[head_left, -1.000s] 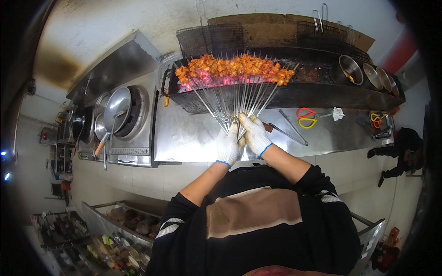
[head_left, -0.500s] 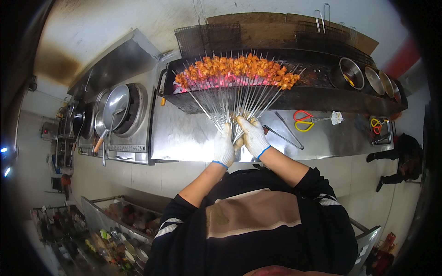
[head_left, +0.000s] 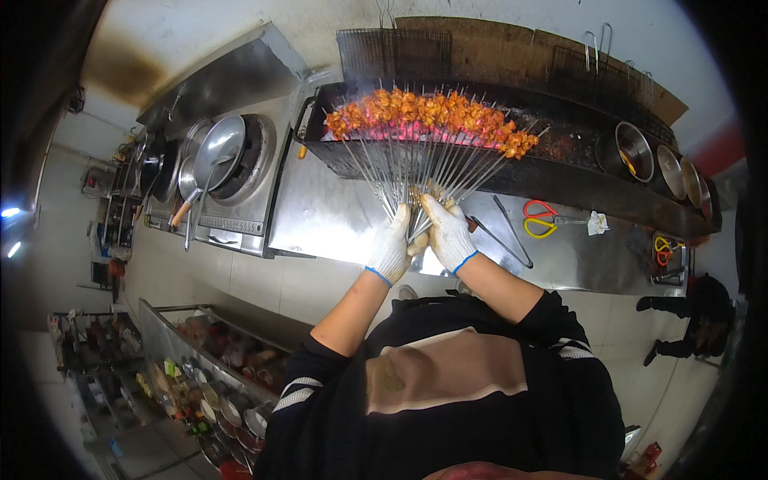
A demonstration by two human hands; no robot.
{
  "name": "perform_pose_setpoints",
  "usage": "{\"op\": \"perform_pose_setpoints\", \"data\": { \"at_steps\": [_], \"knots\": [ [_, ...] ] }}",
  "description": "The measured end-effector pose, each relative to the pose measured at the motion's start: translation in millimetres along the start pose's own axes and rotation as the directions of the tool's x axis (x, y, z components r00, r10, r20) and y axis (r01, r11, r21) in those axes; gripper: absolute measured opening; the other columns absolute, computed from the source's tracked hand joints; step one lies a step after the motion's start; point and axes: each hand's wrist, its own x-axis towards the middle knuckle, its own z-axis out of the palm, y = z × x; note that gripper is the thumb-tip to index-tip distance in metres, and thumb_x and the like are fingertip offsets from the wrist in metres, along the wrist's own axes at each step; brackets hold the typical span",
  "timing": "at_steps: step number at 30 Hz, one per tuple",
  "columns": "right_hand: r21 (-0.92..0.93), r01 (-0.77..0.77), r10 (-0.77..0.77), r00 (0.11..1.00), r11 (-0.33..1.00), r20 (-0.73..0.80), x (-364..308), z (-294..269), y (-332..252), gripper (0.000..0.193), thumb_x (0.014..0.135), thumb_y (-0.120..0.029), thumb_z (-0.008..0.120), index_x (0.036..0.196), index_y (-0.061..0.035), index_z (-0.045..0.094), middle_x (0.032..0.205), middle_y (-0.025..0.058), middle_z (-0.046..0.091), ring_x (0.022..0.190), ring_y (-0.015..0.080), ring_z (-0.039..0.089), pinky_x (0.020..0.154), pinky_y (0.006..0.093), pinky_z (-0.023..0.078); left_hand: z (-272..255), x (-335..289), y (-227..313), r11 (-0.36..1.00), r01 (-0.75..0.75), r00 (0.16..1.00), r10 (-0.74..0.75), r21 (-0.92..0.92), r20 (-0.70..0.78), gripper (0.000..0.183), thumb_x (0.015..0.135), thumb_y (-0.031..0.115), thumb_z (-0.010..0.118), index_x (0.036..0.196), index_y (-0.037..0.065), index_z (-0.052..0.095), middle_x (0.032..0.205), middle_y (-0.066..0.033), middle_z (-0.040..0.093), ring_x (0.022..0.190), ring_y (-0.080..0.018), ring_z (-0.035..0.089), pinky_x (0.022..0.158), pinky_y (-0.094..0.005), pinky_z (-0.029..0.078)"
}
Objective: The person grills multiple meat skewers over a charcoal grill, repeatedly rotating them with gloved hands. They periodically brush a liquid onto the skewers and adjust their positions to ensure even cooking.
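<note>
Two gloved hands meet in front of us at the near ends of a fan of metal skewers (head_left: 424, 172). Our left hand (head_left: 390, 250) and our right hand (head_left: 448, 236) both wear white gloves with blue cuffs, and both are curled tight around the bunched skewer handles, the two fists touching each other. From our grip the skewers spread outward, and their far ends carry orange-brown pieces of meat (head_left: 432, 116) lying in a row over the glowing coals of the long black grill (head_left: 560, 172).

Behind the grill a wire grate (head_left: 392, 52) leans against the wall beside a brown board (head_left: 512, 48). On the steel counter (head_left: 320, 216) just right of our hands lie metal tongs (head_left: 512, 232), then scissors with one red and one yellow handle (head_left: 540, 220), then a small crumpled white scrap (head_left: 598, 222). Farther right a shallow tray holds another pair with red and yellow handles (head_left: 664, 248). Round metal bowls (head_left: 636, 148) sit in a row at the grill's right end.

To our left a wok (head_left: 220, 144) with a ladle rests on a burner. Down at lower left, open trays (head_left: 216, 392) hold small packets and containers in mixed colours, too small to tell apart. No signs or labels are readable anywhere.
</note>
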Motion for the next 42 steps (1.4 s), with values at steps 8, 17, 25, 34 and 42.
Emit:
{"op": "perform_pose_setpoints", "data": {
  "at_steps": [8,17,25,34,42],
  "knots": [
    [-0.053,0.103,-0.107,0.991,0.993,-0.074,5.9,10.6,19.4,0.023,0.100,-0.015,0.059,0.121,-0.0068,0.060,0.107,0.0077,0.068,0.088,0.0216,0.067,0.075,0.0400,0.057,-17.8,-1.6,23.9,0.980,0.174,0.981,-0.164,-0.099,0.100,0.033,0.103,0.035,0.056,0.112,0.004,0.058,0.086,-0.0058,0.061,0.056,-0.0114,0.050,0.044,-0.0223,0.034],
    [-0.080,0.182,-0.193,0.969,0.980,-0.157,5.7,27.6,34.7,0.021,0.100,-0.013,0.060,0.119,-0.0067,0.062,0.109,0.0068,0.067,0.093,0.0192,0.066,0.079,0.0369,0.056,-36.9,0.8,52.2,0.936,0.350,0.908,-0.327,-0.046,0.263,0.022,0.103,0.024,0.057,0.111,0.004,0.060,0.085,-0.0068,0.061,0.059,-0.0111,0.053,0.044,-0.0201,0.037],
    [-0.015,0.213,-0.213,0.968,0.977,-0.133,24.9,48.2,49.6,0.019,0.097,-0.011,0.062,0.116,-0.0068,0.063,0.106,0.0039,0.067,0.092,0.0147,0.063,0.082,0.0321,0.052,-60.2,16.7,81.0,0.902,0.431,0.860,-0.405,-0.017,0.310,0.019,0.101,0.024,0.060,0.106,0.005,0.060,0.083,-0.0042,0.058,0.058,-0.0094,0.048,0.044,-0.0194,0.035],
    [-0.097,0.121,-0.121,0.993,0.988,0.005,9.5,27.9,39.5,0.017,0.097,-0.011,0.062,0.114,-0.0078,0.063,0.100,0.0008,0.065,0.086,0.0107,0.062,0.070,0.0271,0.051,-67.5,6.3,51.4,0.932,0.348,0.861,-0.362,0.105,0.358,0.029,0.101,0.028,0.059,0.096,0.000,0.062,0.075,-0.0044,0.057,0.051,-0.0078,0.041,0.044,-0.0228,0.031],
    [-0.172,-0.049,0.068,0.992,0.984,0.107,10.2,8.1,25.3,0.021,0.098,-0.013,0.061,0.119,-0.0072,0.060,0.106,0.0024,0.065,0.092,0.0128,0.064,0.078,0.0290,0.054,-53.2,-12.3,20.4,0.972,0.180,0.959,-0.208,0.153,0.190,0.029,0.102,0.026,0.056,0.096,-0.001,0.064,0.069,-0.0053,0.058,0.047,-0.0107,0.043,0.042,-0.0246,0.030]
  ]
}}
